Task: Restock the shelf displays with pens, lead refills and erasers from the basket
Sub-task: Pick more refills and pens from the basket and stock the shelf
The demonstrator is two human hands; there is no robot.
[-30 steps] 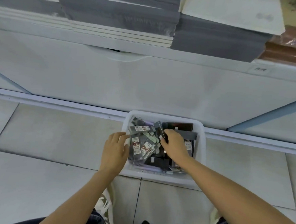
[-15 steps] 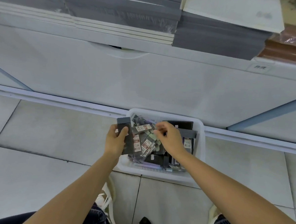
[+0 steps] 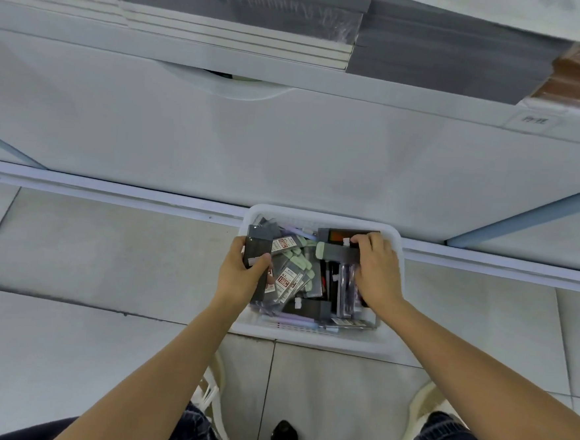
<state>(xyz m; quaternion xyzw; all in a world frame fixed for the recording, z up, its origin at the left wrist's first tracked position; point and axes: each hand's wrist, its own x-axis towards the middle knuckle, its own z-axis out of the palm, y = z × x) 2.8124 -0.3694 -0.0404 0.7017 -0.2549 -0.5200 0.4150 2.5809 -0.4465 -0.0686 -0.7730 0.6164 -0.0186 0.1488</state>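
A white plastic basket (image 3: pixel 311 336) sits on the tiled floor against the shelf base, full of dark packs, red-labelled lead refill packs (image 3: pixel 286 279) and purple pens (image 3: pixel 292 320). My left hand (image 3: pixel 243 273) grips a stack of dark grey packs (image 3: pixel 258 248) over the basket's left side. My right hand (image 3: pixel 376 270) reaches into the basket's right side; its fingertips pinch a dark pack (image 3: pixel 339 252) near the far rim.
A white shelf unit front (image 3: pixel 287 144) rises directly behind the basket. Grey and white stacked paper pads (image 3: pixel 234 13) lie on the shelf above. Grey floor tiles (image 3: pixel 91 250) spread to the left and right. My knees and a pale stool edge (image 3: pixel 217 383) show below.
My left hand has lifted the dark packs a little higher at the basket's left. My right hand has moved from the middle packs to the far right of the basket.
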